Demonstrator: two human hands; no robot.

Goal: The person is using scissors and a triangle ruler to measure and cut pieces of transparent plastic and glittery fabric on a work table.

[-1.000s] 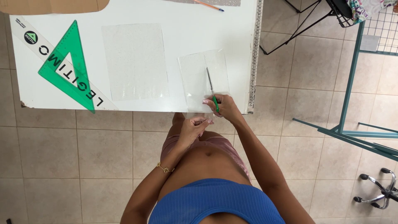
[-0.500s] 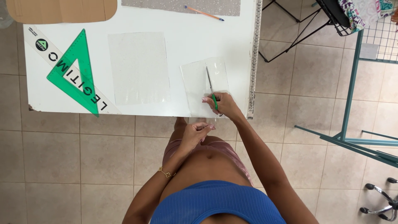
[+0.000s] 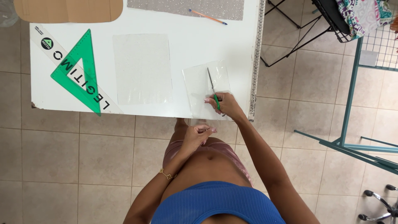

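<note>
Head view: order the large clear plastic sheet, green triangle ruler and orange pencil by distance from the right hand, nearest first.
1. Large clear plastic sheet, just left of the right hand.
2. Orange pencil, at the table's far edge, above the hand.
3. Green triangle ruler, far left on the table.

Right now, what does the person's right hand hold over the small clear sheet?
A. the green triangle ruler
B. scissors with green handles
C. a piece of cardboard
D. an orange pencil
B: the right hand grips green-handled scissors, blades lying over the small clear sheet at the table edge.
</note>
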